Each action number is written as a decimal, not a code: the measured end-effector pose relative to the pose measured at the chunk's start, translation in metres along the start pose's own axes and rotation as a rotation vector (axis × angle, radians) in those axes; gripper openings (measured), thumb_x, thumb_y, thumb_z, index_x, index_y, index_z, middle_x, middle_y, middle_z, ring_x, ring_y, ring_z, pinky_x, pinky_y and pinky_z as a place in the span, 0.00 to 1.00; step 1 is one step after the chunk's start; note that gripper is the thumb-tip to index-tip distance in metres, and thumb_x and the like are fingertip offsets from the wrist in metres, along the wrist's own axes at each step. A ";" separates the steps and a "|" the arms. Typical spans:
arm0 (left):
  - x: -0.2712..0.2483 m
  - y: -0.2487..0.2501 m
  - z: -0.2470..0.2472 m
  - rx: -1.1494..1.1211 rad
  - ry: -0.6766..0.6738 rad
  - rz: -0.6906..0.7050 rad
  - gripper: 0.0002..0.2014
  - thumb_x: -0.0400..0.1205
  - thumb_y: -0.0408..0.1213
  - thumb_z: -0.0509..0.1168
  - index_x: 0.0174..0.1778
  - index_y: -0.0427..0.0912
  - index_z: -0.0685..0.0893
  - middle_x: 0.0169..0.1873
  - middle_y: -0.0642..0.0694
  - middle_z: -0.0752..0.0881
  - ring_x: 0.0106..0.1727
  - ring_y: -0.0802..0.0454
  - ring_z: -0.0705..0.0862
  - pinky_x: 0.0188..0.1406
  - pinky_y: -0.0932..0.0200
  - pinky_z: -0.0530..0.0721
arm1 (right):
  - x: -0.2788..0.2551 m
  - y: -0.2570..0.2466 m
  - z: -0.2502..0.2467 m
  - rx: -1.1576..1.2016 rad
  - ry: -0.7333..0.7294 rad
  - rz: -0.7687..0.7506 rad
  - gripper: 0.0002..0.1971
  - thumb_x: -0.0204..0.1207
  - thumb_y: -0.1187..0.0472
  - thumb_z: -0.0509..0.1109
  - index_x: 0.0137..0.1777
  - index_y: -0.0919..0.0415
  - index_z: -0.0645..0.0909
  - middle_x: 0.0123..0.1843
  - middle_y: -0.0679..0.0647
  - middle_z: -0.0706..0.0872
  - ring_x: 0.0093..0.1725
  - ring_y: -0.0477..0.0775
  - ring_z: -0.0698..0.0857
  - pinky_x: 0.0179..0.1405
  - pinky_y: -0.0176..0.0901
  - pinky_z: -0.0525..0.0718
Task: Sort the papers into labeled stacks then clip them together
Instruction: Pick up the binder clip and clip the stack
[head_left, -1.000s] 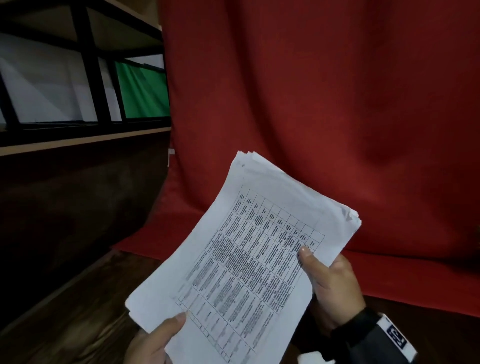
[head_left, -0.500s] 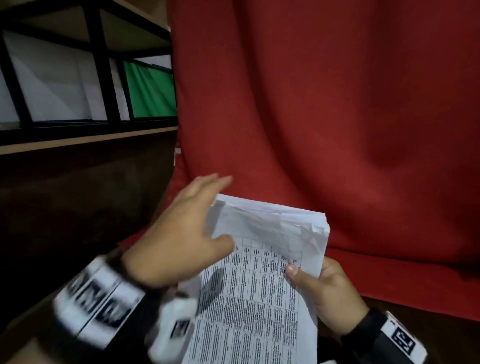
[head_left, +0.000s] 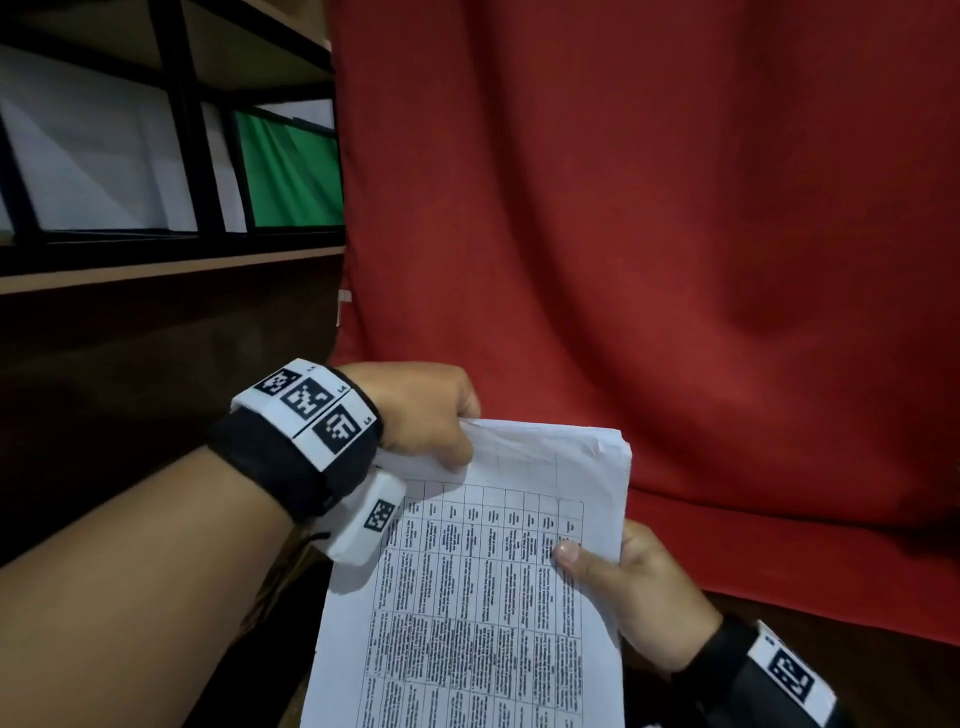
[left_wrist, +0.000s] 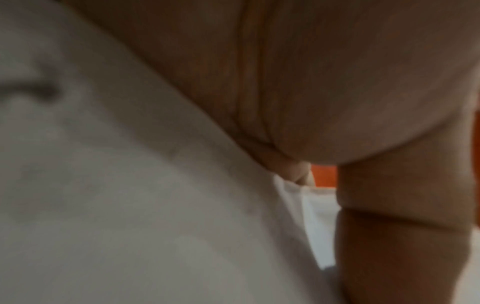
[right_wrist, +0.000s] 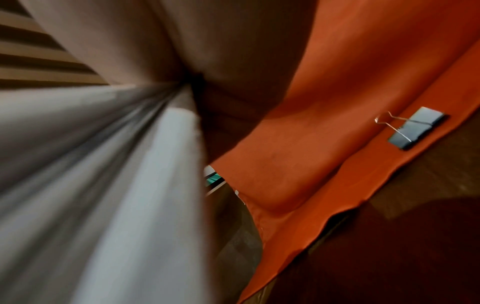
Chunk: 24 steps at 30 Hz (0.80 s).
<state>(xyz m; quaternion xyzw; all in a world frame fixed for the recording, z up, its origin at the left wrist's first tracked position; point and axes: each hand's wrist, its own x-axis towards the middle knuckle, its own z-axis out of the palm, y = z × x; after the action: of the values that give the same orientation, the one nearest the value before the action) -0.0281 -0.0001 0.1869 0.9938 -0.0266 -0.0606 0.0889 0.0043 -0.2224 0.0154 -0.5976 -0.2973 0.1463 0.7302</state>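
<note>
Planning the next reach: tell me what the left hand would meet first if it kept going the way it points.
The left hand points right, across the white paper stack's top edge. Beyond it hangs only the red fabric backdrop, probably first, though depth is unclear.

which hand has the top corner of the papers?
The left hand: it pinches the top left corner of the papers. The right hand holds the right edge lower down, thumb on the printed table.

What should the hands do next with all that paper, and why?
Probably peel the top sheet off. The left hand pinches the upper left corner of the stack of papers, while the right hand holds its right edge, thumb on top. The binder clip lies unused on the red cloth, so clipping likely comes later.
</note>
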 end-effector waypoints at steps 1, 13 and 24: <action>0.004 -0.002 0.000 0.006 -0.014 0.002 0.03 0.73 0.38 0.76 0.35 0.50 0.91 0.36 0.49 0.94 0.34 0.56 0.88 0.36 0.54 0.88 | 0.001 0.000 0.001 0.018 0.002 0.020 0.21 0.70 0.49 0.80 0.59 0.61 0.88 0.57 0.70 0.89 0.54 0.63 0.86 0.58 0.66 0.84; 0.060 -0.047 0.055 -0.099 -0.178 -0.175 0.07 0.73 0.37 0.79 0.45 0.41 0.93 0.33 0.52 0.90 0.33 0.54 0.85 0.33 0.64 0.81 | -0.031 0.015 0.001 -0.340 -0.362 0.553 0.17 0.79 0.69 0.69 0.65 0.58 0.86 0.59 0.44 0.92 0.57 0.41 0.90 0.58 0.33 0.84; 0.095 -0.063 0.179 -0.128 -0.259 -0.259 0.05 0.68 0.38 0.66 0.30 0.48 0.75 0.26 0.47 0.73 0.28 0.47 0.69 0.27 0.60 0.65 | -0.029 0.030 -0.015 -0.909 -0.371 0.731 0.13 0.83 0.46 0.66 0.37 0.29 0.75 0.33 0.21 0.81 0.41 0.20 0.79 0.49 0.16 0.69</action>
<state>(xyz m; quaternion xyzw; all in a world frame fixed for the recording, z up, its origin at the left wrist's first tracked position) 0.0462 0.0243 -0.0103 0.9651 0.0942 -0.2007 0.1394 -0.0051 -0.2428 -0.0229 -0.8772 -0.2279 0.3475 0.2404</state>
